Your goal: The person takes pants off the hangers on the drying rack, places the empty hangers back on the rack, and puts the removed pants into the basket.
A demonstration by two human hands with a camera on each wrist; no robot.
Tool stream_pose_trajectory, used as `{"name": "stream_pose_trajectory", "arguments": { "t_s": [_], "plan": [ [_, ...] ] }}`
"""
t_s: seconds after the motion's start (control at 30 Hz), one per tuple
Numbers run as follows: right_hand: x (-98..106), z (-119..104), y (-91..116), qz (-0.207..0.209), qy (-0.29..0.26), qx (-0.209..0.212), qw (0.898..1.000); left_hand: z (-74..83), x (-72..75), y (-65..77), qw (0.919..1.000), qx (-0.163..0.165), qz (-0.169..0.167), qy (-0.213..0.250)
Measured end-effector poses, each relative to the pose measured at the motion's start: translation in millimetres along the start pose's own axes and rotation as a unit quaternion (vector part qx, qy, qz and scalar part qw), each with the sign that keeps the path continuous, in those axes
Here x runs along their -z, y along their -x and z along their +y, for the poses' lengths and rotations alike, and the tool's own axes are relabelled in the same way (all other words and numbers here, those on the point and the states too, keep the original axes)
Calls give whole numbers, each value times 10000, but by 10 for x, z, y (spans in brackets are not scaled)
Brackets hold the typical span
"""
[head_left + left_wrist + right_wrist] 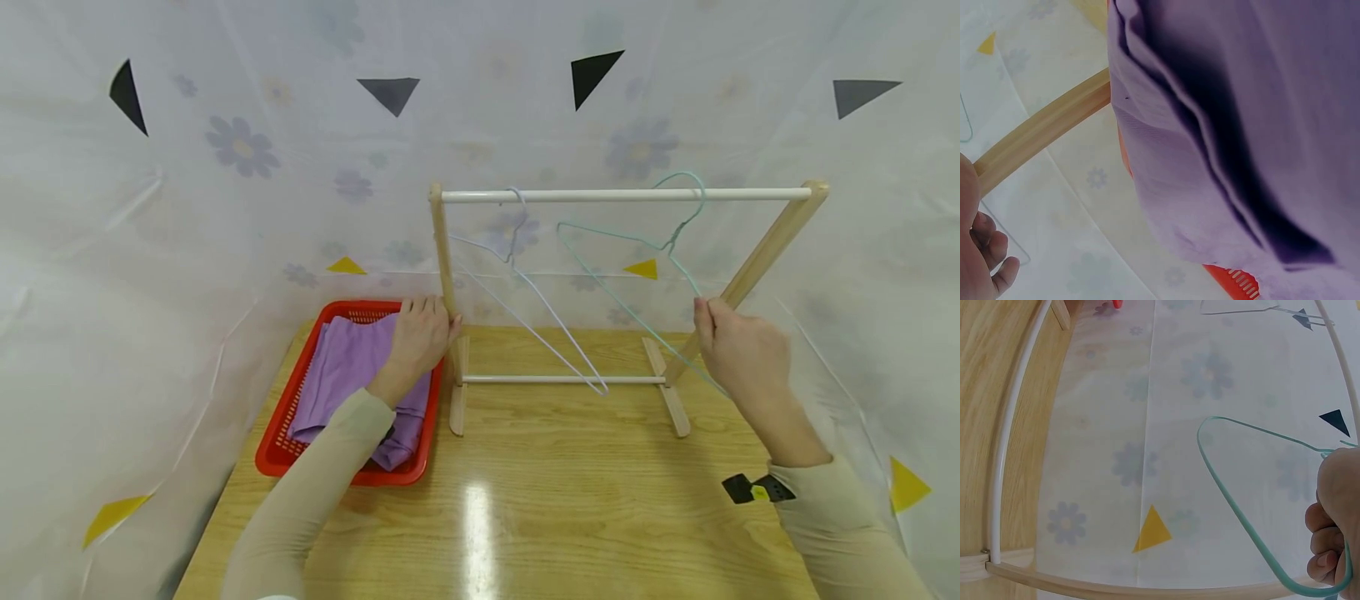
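A wooden clothes rack with white bars stands on the table. My left hand grips its left post, fingers to one side and thumb to the other. My right hand holds the right shoulder of a mint-green hanger, with fingers curled round the wire in the right wrist view. That hanger's hook is over the top bar. A lilac hanger hangs further left on the same bar. Beneath my left forearm, folded purple cloth lies in a red basket; part of it is hidden.
The light wood table extends in front of the rack. Behind and at both sides hangs a pale flowered sheet bearing black and yellow triangles. The rack's feet rest on the table, joined by a low white bar.
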State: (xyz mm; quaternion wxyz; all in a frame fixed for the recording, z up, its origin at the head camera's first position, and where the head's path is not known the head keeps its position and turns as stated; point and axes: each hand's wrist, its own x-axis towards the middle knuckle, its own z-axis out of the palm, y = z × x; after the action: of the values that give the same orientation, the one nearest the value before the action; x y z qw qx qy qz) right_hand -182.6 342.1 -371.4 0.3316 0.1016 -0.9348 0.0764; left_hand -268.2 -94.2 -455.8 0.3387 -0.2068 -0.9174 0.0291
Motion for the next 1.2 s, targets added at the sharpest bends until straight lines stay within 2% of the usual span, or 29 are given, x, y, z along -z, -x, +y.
{"name": "stream_pose_trajectory", "arguments": {
  "t_s": [0.27, 0.53, 0.83, 1.03, 1.2],
  "plan": [
    [-52, -21, 20, 72, -39, 130, 9999, 5, -12, 6, 10000, 2, 65, -34],
    [-102, -34, 55, -31, -75, -26, 10000, 7, -9, 0, 10000, 9, 65, -56],
    [-180, -17, 91, 140, -18, 75, 9999, 1, 1, 10, 9999, 3, -137, -31],
    [-191, -43, 102, 15, -121, -31, 9999, 5, 5, 5, 10000, -11, -8, -11],
    [-198, -67, 107, -84, -155, -140, 9997, 7, 4, 3, 10000, 0, -26, -11]
  ]
}}
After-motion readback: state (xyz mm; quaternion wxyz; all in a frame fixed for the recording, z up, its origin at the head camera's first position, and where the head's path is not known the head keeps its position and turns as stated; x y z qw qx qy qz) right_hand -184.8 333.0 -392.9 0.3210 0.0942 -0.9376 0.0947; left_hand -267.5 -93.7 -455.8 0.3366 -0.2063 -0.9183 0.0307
